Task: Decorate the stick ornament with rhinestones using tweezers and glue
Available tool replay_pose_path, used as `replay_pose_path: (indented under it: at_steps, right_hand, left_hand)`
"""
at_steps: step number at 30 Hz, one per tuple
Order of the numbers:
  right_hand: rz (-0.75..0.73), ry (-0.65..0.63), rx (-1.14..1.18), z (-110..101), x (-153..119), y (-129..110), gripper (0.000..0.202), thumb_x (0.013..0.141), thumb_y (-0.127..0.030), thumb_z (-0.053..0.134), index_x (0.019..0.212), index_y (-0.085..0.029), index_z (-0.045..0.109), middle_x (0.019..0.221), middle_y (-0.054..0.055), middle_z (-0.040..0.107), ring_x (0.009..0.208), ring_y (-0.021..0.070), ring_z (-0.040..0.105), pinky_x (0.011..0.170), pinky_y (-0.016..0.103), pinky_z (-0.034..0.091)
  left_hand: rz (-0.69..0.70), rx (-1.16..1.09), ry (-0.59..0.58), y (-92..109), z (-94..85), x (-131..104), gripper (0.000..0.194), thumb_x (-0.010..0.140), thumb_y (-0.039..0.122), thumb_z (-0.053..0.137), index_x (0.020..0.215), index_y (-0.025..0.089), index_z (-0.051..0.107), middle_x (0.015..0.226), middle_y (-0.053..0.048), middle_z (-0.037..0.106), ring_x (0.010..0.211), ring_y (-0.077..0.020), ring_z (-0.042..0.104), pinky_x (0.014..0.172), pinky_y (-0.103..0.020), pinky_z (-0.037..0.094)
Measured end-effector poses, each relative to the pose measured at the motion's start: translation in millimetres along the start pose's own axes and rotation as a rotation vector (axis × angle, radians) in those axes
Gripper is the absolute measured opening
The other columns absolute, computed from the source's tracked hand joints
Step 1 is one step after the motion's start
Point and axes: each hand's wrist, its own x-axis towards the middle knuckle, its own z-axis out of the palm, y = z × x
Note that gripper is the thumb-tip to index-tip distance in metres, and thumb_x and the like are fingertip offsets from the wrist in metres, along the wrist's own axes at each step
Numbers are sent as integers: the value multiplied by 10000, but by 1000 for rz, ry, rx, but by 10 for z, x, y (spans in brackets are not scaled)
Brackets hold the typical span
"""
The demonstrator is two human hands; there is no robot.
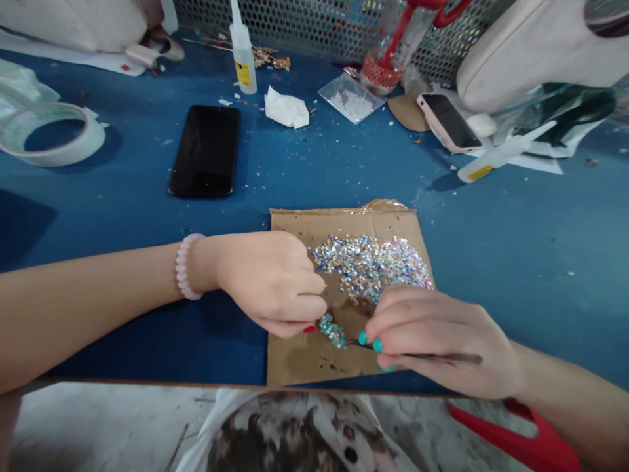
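Note:
My left hand [275, 282] is closed in a pinch, its fingertips on one end of a small piece covered in turquoise rhinestones [333, 332]. What lies inside the curled fingers is hidden. My right hand [437, 334] grips a pair of thin metal tweezers [452, 358], whose tips reach the right end of the turquoise piece. Both hands are over a sheet of brown cardboard [295, 367]. Behind them on it lies a spread of loose shiny rhinestones [368, 262], partly covered by my right hand.
On the blue table [122, 210] are a black phone [206, 151], a roll of tape [54, 134], an upright glue bottle [243, 59], a second glue bottle [501, 154] lying tilted, crumpled white paper [286, 108] and a small plastic bag [351, 97]. Red-handled scissors [531, 439] show below my right wrist.

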Motion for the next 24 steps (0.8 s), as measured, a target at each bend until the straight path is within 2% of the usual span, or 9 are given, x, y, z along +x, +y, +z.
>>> replay_pose_path:
  at_steps: [11,17,24]
  right_hand:
    - [2,-9,-26,13,10,16,42,908,-129,594,883,-126,627,773,76,702,745,122,622,702,290,538]
    - [1,-13,-37,14,-6,22,55,924,-153,574,894,-141,618,778,61,693,753,112,618,712,276,532]
    - [-6,-13,-33,5,-3,18,39,910,-128,589,889,-129,621,778,73,698,749,119,619,710,282,531]
  left_hand:
    - [-6,1,-14,4,-1,-9,292,863,261,463,573,236,476,513,40,478,419,-134,398,397,-315,273]
    - [4,-5,-29,3,-9,-12,339,905,247,409,581,224,507,528,32,489,431,-127,407,406,-312,277]
    - [-5,-5,-29,5,-8,-2,320,882,247,420,574,234,502,514,32,487,418,-136,404,379,-326,297]
